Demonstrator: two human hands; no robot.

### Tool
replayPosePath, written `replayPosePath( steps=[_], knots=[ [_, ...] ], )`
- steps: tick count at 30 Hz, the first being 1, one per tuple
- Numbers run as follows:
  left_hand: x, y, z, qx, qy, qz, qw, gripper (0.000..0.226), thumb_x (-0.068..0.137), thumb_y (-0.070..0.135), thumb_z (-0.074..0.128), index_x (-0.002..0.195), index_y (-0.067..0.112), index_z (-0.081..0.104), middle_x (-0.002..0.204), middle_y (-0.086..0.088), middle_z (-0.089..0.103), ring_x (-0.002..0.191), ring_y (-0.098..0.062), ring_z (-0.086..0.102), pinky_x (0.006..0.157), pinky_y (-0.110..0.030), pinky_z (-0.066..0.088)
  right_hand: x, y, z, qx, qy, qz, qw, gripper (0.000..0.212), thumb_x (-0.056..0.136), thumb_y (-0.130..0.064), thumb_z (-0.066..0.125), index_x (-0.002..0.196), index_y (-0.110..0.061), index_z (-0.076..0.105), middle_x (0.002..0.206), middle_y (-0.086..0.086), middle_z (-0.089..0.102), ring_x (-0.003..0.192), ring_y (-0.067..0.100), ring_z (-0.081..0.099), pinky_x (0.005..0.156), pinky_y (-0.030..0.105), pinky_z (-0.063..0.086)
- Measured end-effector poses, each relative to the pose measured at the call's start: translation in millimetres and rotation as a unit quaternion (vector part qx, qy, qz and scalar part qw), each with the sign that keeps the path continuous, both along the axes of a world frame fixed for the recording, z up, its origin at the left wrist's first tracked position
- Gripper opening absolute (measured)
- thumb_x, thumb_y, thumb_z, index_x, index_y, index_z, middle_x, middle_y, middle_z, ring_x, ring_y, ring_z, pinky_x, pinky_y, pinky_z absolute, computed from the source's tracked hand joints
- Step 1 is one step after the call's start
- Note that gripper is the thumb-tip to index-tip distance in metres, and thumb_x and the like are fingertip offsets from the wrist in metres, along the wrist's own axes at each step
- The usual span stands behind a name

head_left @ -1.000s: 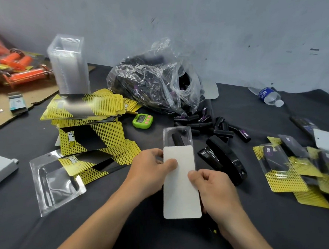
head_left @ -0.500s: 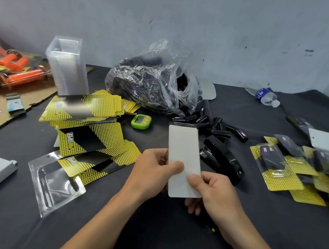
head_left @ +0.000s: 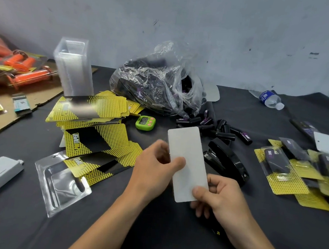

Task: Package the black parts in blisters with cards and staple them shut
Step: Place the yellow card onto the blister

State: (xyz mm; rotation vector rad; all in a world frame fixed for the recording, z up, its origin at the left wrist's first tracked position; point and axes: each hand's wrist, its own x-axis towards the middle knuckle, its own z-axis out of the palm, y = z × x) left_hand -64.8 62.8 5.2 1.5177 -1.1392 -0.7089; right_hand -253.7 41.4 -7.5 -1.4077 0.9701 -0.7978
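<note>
Card (head_left: 186, 160), blank white face up, held just left of the black stapler (head_left: 229, 164) and raised off the cloth. What lies behind it is hidden.

Left hand (head_left: 153, 173): pinches the card's left edge, thumb on the face, fingers behind.

Right hand (head_left: 221, 197): pinches the lower right corner, thumb on top, fingers curled beneath. The two hands sit close together, with the card bridging them.

Loose black parts (head_left: 224, 134): scattered just beyond the stapler, spilling from a clear plastic bag (head_left: 162, 85) farther back.

Printed cards (head_left: 91, 110): yellow-and-black heap well left of the stapler (lettering appears to read PROTAPER, blurred).

Empty blister (head_left: 63, 183): flat, left and nearer than the stapler. A stack of blisters (head_left: 73, 68) stands far left, behind.

Finished packs (head_left: 284, 170): overlapping pile right of the stapler.

Green timer (head_left: 145, 122): left and beyond the stapler.

Black cloth (head_left: 172, 230): bare stretch nearer than the stapler, beneath both forearms.
</note>
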Motion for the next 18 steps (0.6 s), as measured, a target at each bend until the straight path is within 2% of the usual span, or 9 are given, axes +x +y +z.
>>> replayPosePath(
  steps=[2,4,5,8,10,15,18],
  knots=[
    [3.9,-1.9,1.1,-0.028,0.043,0.016,0.999,0.035,0.071,0.041,0.078,0.103,0.044,0.063,0.096,0.016,0.073,0.089,-0.005,0.070,0.074,-0.034,0.061,-0.4,0.1,1.2,0.006,0.016,0.025,1.000,0.014,0.088,0.000,0.071,0.080,-0.010,0.077,0.064,0.022,0.069,0.046,0.023,0.055,0.042,0.023,0.037],
    [9.6,-5.1,2.8,-0.057,0.119,0.027,0.991,0.037,0.080,0.026,0.080,0.110,0.044,0.069,0.098,0.019,0.074,0.088,0.000,0.069,0.072,-0.020,0.057,-0.6,0.4,5.2,0.017,0.019,0.059,0.998,0.003,0.077,-0.006,0.075,0.080,-0.007,0.077,0.061,0.018,0.068,0.043,0.017,0.055,0.040,0.019,0.036],
    [11.7,-6.0,4.0,-0.064,0.153,0.030,0.986,0.031,0.085,0.018,0.079,0.106,0.040,0.075,0.094,0.015,0.075,0.085,-0.001,0.069,0.071,-0.019,0.056,-1.4,-1.0,5.7,0.019,0.019,0.071,0.997,0.010,0.072,-0.009,0.073,0.080,-0.004,0.077,0.059,0.015,0.068,0.042,0.014,0.055,0.039,0.017,0.036],
    [13.1,-4.9,9.5,-0.079,0.174,0.044,0.981,0.028,0.088,0.006,0.077,0.082,0.032,0.083,0.079,0.008,0.076,0.072,-0.002,0.067,0.065,-0.016,0.053,-4.5,-2.9,9.3,0.024,0.023,0.077,0.996,0.021,0.068,-0.010,0.069,0.085,-0.002,0.078,0.060,0.010,0.068,0.043,0.012,0.056,0.039,0.016,0.036],
    [13.4,-4.8,10.9,-0.080,0.178,0.057,0.979,0.031,0.085,0.002,0.078,0.074,0.031,0.083,0.077,0.007,0.077,0.069,0.000,0.067,0.063,-0.014,0.052,-6.6,-3.4,9.3,0.012,0.035,0.070,0.997,0.020,0.068,-0.012,0.069,0.084,-0.004,0.077,0.061,0.009,0.067,0.047,0.014,0.057,0.040,0.018,0.037],
    [19.9,-7.5,9.6,-0.048,0.194,0.094,0.975,0.031,0.078,-0.006,0.079,0.069,0.024,0.083,0.077,0.003,0.078,0.071,-0.004,0.070,0.064,-0.014,0.053,-13.6,-3.3,4.5,-0.055,0.062,0.011,0.996,0.012,0.070,-0.019,0.070,0.071,-0.007,0.069,0.066,0.019,0.063,0.058,0.019,0.054,0.052,0.029,0.041],
    [20.8,-8.8,5.3,-0.018,0.167,0.111,0.979,0.023,0.078,0.002,0.083,0.074,0.025,0.084,0.079,0.000,0.080,0.077,-0.013,0.074,0.072,-0.027,0.058,-14.2,-5.0,1.9,-0.082,0.027,-0.064,0.994,0.011,0.084,-0.009,0.073,0.074,-0.013,0.071,0.063,0.008,0.064,0.054,0.014,0.052,0.051,0.021,0.040]
  ],
)
